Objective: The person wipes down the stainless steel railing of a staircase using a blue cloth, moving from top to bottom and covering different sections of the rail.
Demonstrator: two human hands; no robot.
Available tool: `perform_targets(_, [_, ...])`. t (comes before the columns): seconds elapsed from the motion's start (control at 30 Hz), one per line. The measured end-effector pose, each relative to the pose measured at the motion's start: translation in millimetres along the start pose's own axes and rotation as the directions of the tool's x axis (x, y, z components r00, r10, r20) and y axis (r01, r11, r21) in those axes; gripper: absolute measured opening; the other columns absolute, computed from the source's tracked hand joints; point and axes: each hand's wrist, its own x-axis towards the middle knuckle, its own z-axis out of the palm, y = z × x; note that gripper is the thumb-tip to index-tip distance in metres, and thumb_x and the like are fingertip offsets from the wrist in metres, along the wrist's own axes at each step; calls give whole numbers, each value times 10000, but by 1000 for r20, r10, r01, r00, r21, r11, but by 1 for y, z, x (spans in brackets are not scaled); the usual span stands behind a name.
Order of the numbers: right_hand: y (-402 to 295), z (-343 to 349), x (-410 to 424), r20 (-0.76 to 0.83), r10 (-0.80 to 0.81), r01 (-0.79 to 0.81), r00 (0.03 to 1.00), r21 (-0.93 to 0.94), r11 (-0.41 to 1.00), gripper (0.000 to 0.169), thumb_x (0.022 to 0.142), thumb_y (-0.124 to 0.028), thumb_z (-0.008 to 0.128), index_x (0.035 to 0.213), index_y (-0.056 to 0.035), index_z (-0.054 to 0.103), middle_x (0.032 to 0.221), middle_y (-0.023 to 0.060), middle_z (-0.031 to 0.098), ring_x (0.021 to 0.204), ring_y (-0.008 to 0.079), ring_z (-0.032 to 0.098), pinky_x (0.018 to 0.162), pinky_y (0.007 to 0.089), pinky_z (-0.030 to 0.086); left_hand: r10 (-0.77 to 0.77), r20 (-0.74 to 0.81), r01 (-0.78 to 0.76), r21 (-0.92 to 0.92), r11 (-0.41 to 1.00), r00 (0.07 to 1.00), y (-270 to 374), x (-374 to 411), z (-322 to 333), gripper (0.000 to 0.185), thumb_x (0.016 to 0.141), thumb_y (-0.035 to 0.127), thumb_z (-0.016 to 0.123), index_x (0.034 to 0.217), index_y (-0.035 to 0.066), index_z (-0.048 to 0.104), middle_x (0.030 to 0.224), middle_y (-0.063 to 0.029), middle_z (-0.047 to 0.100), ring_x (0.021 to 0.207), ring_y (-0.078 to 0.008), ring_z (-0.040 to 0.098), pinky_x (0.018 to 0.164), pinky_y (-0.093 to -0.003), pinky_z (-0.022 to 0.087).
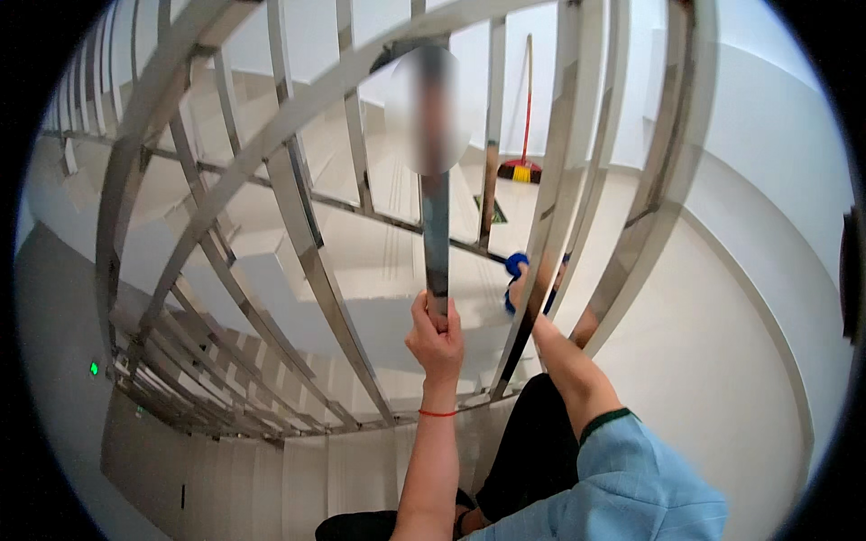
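Note:
My left hand (pixel 436 335) is wrapped around an upright polished metal baluster (pixel 436 237) of a stair railing. A red string bracelet (pixel 438 413) circles that wrist. The upper part of this baluster is blurred. My right hand (pixel 518 287) reaches between the railing bars and holds a blue cloth (pixel 517 263) against the thin lower rail (pixel 467 249). A wide metal post (pixel 551 209) partly hides this hand and the cloth.
More metal bars (pixel 318 270) rise on the left. Pale stairs (pixel 304 483) lie below me, with other steps (pixel 365 169) beyond the railing. A broom (pixel 526 115) with a red handle leans on the white wall. A dark green floor sign (pixel 496 209) lies nearby. My knee (pixel 534 433) is near the railing.

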Motion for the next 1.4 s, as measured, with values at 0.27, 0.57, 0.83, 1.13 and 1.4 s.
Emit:
perform_targets(0.27, [21, -292, 98, 299, -133, -195, 945, 841, 505, 361, 785, 165, 509, 1116, 50, 595, 1388, 210, 452, 1288, 412, 450, 1076, 430, 384, -25, -29, 25, -2, 1000, 999, 6, 2, -6, 322, 922, 196, 651, 1159, 19, 525, 602, -106, 567, 470, -254, 569, 469, -337, 430])
perform_targets(0.57, [128, -390, 331, -595, -194, 347, 780, 153, 925, 263, 802, 22, 606, 1047, -44, 675, 1459, 101, 419, 1404, 363, 300, 1161, 498, 258, -14, -25, 13, -22, 1000, 1000, 16, 2, 0, 307, 945, 222, 623, 1150, 23, 513, 640, -114, 581, 512, -266, 584, 487, -342, 433])
perform_targets(0.83, [102, -354, 273, -10, -397, 396, 918, -71, 916, 218, 785, -171, 626, 889, -27, 752, 1204, 133, 639, 1388, 359, 344, 1167, 626, 85, -59, -5, 59, -44, 997, 998, 14, 0, -4, 326, 948, 232, 625, 1161, 18, 501, 656, -97, 544, 514, -204, 524, 500, -316, 421])
perform_targets(1.13, [95, -278, 42, 341, -773, 793, 536, 111, 599, 262, 786, -185, 579, 872, 15, 725, 996, 197, 627, 1119, 437, 545, 1119, 608, 243, -93, 46, 95, -55, 994, 995, 12, 0, 1, 363, 938, 238, 630, 1190, 12, 497, 679, -107, 561, 538, -219, 543, 518, -328, 427])
perform_targets(1.4, [137, -337, 131, -292, -342, 445, 893, 457, 770, 284, 661, -57, 680, 943, -63, 643, 1084, 161, 592, 1100, 384, 514, 976, 555, 371, -105, 5, 105, -17, 994, 994, 10, -2, -2, 365, 947, 230, 618, 1211, 16, 485, 671, -93, 567, 551, -220, 566, 512, -335, 435])
